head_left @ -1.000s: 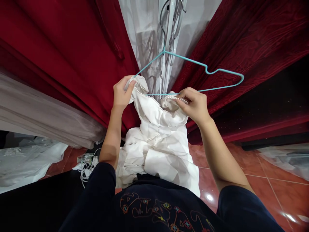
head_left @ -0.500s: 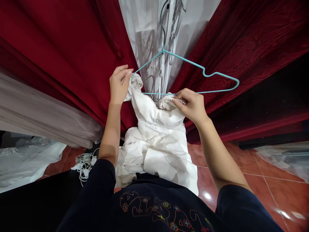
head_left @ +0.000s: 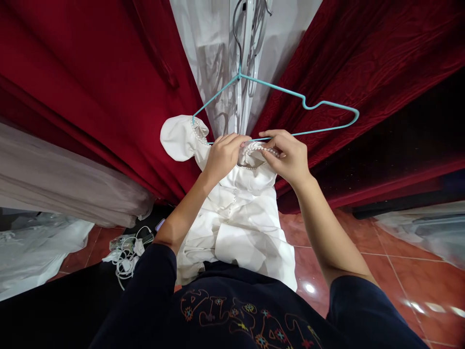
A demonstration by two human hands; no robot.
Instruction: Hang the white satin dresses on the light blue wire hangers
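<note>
Dress [head_left: 241, 213], white and beaded at the neckline, is hung partly on a light blue hanger [head_left: 272, 86], its bodice just below and between the hands and its skirt gathered toward the wearer's body. One puffed sleeve [head_left: 178, 138] is looped over the hanger's end beyond the left hand, to its left. The beaded edge [head_left: 254, 148] on the other side is pinched between the thumb and fingers of the right hand [head_left: 288, 155]. The left hand [head_left: 224, 154] is laid by the hanger's lower bar, its fingers curled at the neckline; whether anything is gripped by it cannot be told. The hands are held close together but apart.

Above the hands, the hanger is set before a white rack [head_left: 249, 39]. Both hands are flanked by red cloth [head_left: 90, 72]. Below and left of the left hand, white cables [head_left: 127, 257] are bunched beside what seems a clear packet [head_left: 116, 242], its contents too small to be told. Red floor tiles [head_left: 414, 281] are seen below the right hand.
</note>
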